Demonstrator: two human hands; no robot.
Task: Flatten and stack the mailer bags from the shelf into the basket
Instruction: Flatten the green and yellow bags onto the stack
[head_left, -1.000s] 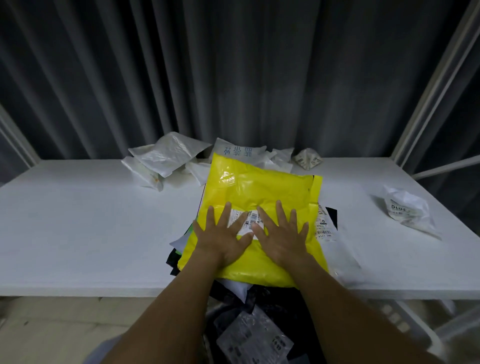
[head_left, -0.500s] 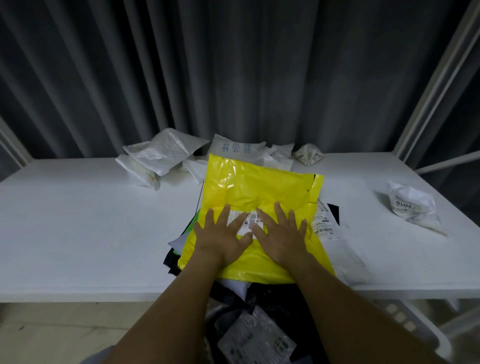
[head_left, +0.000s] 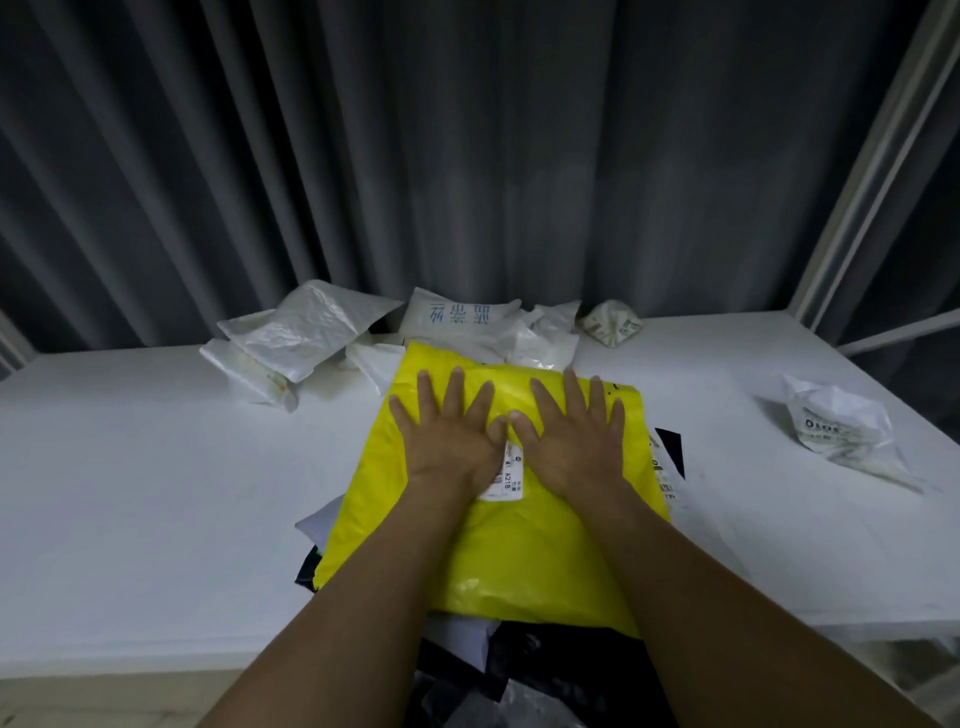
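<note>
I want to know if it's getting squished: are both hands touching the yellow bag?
Touching. The head view shows the left hand and right hand lying flat, fingers spread, on the yellow bag.

Yellow mailer bag (head_left: 519, 551), white shelf (head_left: 130, 493)

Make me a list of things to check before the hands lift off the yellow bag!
1. Hands flat on the yellow bag: ok, left hand and right hand press it with straight fingers.
2. Yellow bag smoothed: ok, only small wrinkles show.
3. Stack beneath lined up: not ok, a black bag edge pokes out on the right.
4. Shelf emptied: not ok, crumpled white bags wait at the back.
5. Basket ready: cannot tell, it is not clearly in view.
</note>
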